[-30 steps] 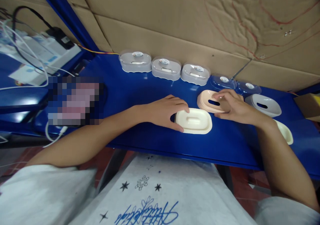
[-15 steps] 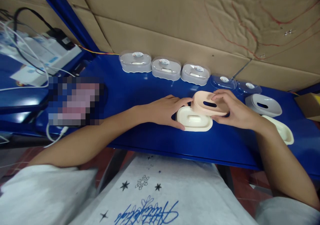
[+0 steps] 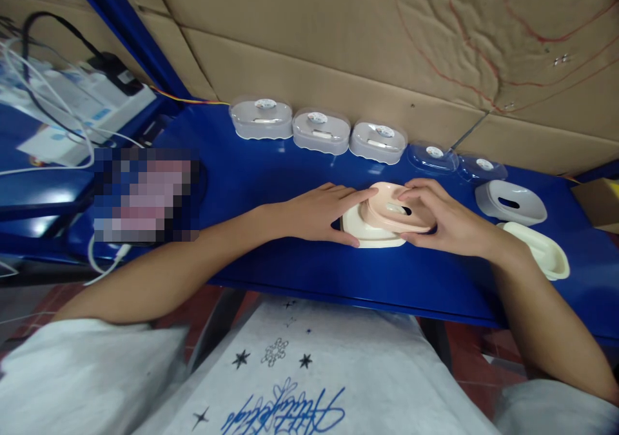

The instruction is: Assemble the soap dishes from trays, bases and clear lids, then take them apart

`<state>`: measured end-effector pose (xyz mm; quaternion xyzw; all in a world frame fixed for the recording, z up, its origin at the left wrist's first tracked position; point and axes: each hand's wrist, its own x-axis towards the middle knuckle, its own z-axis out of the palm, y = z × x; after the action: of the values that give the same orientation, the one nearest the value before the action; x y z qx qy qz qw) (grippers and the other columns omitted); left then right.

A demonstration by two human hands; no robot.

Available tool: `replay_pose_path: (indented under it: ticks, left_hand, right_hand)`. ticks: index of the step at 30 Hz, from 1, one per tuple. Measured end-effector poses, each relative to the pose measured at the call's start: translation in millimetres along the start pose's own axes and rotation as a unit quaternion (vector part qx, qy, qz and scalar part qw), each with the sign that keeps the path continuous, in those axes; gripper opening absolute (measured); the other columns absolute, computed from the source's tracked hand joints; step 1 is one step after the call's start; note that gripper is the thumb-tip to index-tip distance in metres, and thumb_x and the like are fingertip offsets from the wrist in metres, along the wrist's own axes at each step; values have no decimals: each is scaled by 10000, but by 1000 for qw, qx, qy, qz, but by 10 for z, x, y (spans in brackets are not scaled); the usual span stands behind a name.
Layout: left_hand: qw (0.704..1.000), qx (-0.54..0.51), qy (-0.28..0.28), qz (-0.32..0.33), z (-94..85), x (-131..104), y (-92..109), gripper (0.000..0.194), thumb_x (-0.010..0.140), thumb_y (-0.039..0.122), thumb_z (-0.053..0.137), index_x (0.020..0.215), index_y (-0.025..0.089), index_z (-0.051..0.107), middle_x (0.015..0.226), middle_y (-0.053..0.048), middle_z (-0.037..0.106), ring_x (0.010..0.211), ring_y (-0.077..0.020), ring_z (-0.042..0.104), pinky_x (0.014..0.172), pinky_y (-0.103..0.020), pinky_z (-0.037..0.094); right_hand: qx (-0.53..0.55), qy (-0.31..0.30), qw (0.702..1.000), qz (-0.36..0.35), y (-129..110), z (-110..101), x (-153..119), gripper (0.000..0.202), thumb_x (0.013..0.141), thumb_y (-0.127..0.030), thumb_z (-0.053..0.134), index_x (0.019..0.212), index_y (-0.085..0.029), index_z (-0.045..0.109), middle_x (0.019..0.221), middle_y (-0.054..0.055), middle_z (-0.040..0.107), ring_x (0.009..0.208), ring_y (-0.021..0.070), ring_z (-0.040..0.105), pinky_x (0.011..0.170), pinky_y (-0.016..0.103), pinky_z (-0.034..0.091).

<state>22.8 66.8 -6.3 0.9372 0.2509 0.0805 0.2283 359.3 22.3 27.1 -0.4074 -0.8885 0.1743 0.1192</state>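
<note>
My right hand point(image 3: 447, 221) grips a peach oval plastic soap dish point(image 3: 387, 198) with a slot in its floor, fingers over the far wall and thumb at the near side. The dish is slightly tilted and overlaps a cream oval soap-dish base point(image 3: 354, 226) on the blue table. Through the slot, part of the raised middle of the base shows. My left hand point(image 3: 319, 217) holds the left end of the base, its thumb at the near edge and its forefinger reaching to the peach dish's left rim.
Several clear lids stand along the cardboard wall, three over pale grey boxes point(image 3: 321, 140). To the right are a grey slotted dish point(image 3: 525, 204) and a cream base point(image 3: 556, 264). A blurred-out phone-like object point(image 3: 155, 196), cables and a power strip point(image 3: 126, 116) lie to the left.
My right hand has moved the peach dish left and slightly nearer me, so it covers more of the cream base. My left hand has stayed nearly still.
</note>
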Motion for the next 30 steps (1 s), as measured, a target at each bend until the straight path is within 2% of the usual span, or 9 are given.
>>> replay_pose_path:
  ticks: [5, 11, 16, 19, 23, 30]
  left_hand:
    - [1000, 13, 27, 5, -20, -2, -25, 885, 1017, 637, 732, 1737, 275, 368, 1730, -179, 451, 1532, -395, 503, 1260, -501, 364]
    - [999, 16, 35, 11, -2, 0, -17, 895, 1053, 607, 707, 1763, 258, 288, 1806, -183, 359, 1616, -390, 423, 1287, -513, 339]
    - [999, 12, 32, 15, 8, -2, -10, 908, 1048, 647, 696, 1766, 279, 278, 1813, -177, 349, 1610, -396, 431, 1281, -517, 323]
    - [999, 19, 26, 21, 1, -6, -15, 868, 1059, 645, 680, 1752, 275, 311, 1792, -167, 391, 1578, -377, 467, 1270, -488, 319]
    - [999, 23, 26, 29, -1, -8, -36, 835, 1061, 664, 661, 1737, 290, 345, 1745, -156, 460, 1542, -364, 495, 1262, -464, 313]
    - [999, 22, 14, 24, 3, 4, -45, 971, 956, 671, 790, 1732, 309, 332, 1735, -155, 462, 1508, -397, 516, 1234, -491, 332]
  right_hand:
    - [3, -1, 1000, -11, 3, 2, -10, 636, 930, -465, 802, 1498, -356, 538, 1596, 118, 527, 1526, 428, 521, 1227, 627, 502]
    - [2, -14, 1000, -7, -66, 51, 15, 674, 955, -561, 796, 1540, -351, 538, 1588, 133, 518, 1506, 430, 541, 1223, 637, 515]
    - [-16, -16, 1000, -2, -108, 142, 36, 817, 942, -623, 800, 1649, -389, 465, 1592, 138, 504, 1479, 423, 562, 1214, 619, 539]
    - [-22, -15, 1000, -8, -115, 184, 47, 872, 938, -620, 802, 1690, -396, 420, 1607, 141, 484, 1485, 430, 552, 1216, 619, 540]
    - [-26, -16, 999, -16, -133, 207, 60, 863, 955, -581, 793, 1702, -407, 397, 1603, 145, 478, 1496, 433, 537, 1218, 633, 531]
    - [-28, -1, 999, -28, -146, 301, 95, 780, 961, -539, 793, 1648, -392, 455, 1621, 154, 464, 1514, 436, 517, 1223, 651, 517]
